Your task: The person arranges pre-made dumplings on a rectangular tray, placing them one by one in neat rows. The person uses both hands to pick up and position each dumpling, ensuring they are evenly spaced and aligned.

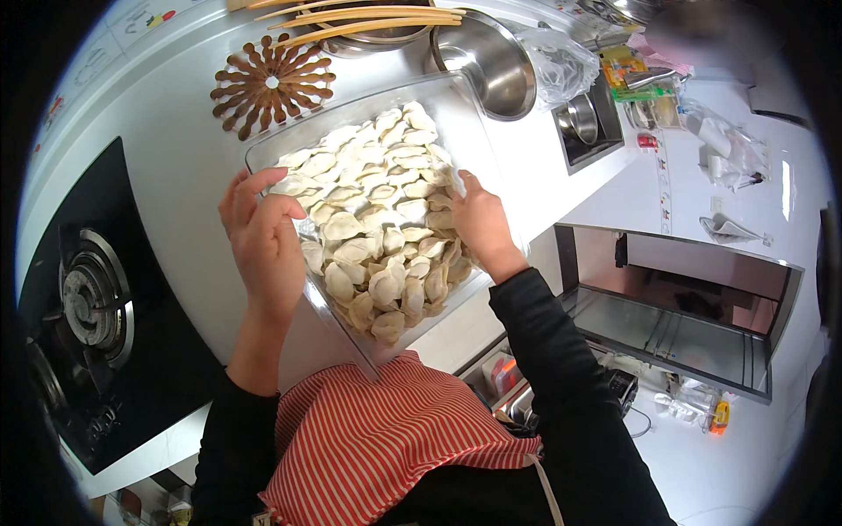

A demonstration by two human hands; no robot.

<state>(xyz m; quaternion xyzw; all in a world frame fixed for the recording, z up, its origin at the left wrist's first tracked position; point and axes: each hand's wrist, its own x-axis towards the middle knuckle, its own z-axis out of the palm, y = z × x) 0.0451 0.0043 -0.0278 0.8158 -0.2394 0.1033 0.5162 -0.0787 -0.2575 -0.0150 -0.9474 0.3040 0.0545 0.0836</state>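
Note:
Before me is a clear plastic tray [468, 125] filled with many pale folded dumplings [368, 204]. They lie in rows toward the far end and heap up at the near end. My left hand [266, 240] grips the tray's left rim, thumb and fingers curled over the edge. On the opposite side my right hand [483, 220] holds the right wall, its index finger along the rim and the other fingers hidden. The tray's near corner reaches over the counter edge, close to my red striped apron [395, 447].
A gas stove [92, 302] is at left. Beyond the tray are a wooden trivet [272, 81], chopsticks [368, 16] laid over a pot, a steel bowl [487, 66] and a plastic bag [559, 62]. A sink [605, 141] holding a metal bowl is at right, near an open window [677, 315].

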